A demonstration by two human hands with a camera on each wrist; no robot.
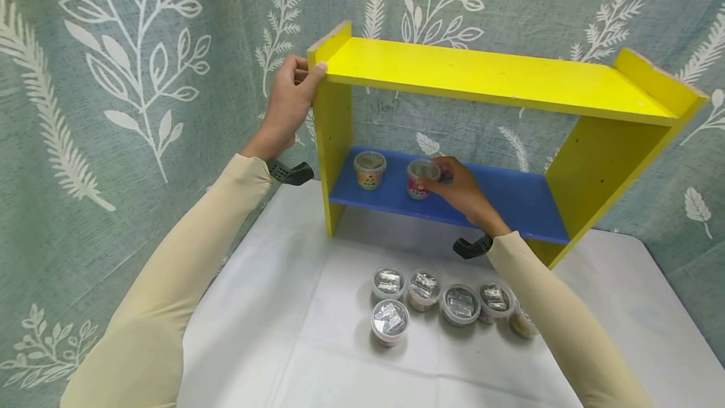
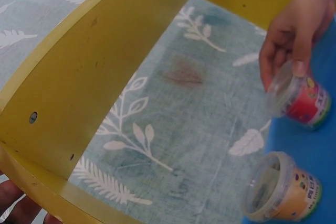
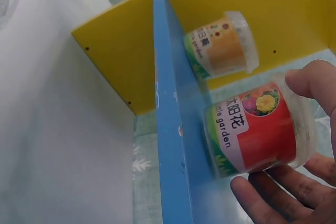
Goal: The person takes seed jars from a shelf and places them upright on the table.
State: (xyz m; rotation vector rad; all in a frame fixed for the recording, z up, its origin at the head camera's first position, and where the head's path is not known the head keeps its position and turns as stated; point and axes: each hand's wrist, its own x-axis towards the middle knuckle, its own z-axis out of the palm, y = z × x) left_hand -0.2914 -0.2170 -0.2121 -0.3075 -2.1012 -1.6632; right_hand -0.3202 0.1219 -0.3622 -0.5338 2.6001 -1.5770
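My left hand point(image 1: 290, 96) grips the upper left corner of a yellow shelf unit point(image 1: 481, 77), thumb over the front edge. Only its fingertips show low in the left wrist view. My right hand point(image 1: 461, 187) holds a clear-lidded plastic tub with a red label point(image 1: 419, 189) by its rim. The thumb and fingers are on opposite sides of the tub point(image 3: 257, 129), which stands at the blue shelf board point(image 1: 510, 194). A similar tub with an orange label point(image 1: 369, 172) stands to its left on the same board, near the yellow side panel.
Several more lidded tubs point(image 1: 423, 288) stand on the white-covered table point(image 1: 272, 345) in front of the unit, one nearer me point(image 1: 389, 321). My right forearm partly covers the rightmost tub point(image 1: 522, 323). A green leaf-patterned curtain point(image 1: 226, 30) hangs behind and to the left.
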